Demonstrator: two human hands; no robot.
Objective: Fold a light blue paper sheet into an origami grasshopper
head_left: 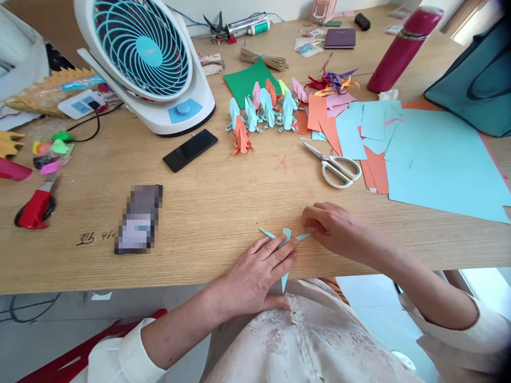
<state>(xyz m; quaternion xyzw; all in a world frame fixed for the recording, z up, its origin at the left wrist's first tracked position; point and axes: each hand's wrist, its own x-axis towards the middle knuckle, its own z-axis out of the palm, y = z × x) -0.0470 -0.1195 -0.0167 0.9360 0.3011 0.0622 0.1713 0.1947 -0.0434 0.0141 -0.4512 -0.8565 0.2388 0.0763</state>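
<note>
A small folded paper figure (287,234) in light blue lies at the table's front edge, its thin pointed arms spread out and one point hanging over the edge. Across its middle, my left hand (257,271) rests with fingers stretched flat, covering much of it. My right hand (333,229) is closed, its curled fingertips at the end of the figure's right arm; the exact grip is partly hidden. Farther back stand several folded paper figures in blue, pink, green and orange, with an orange figure (241,135) in front.
White-handled scissors (339,170) lie beyond my right hand, near light-blue paper sheets (443,165) and orange pieces. To the left are a phone (139,219), a black phone (190,150), a fan (183,109) and red-handled scissors (35,207). A dark red flask (403,50) stands at back right.
</note>
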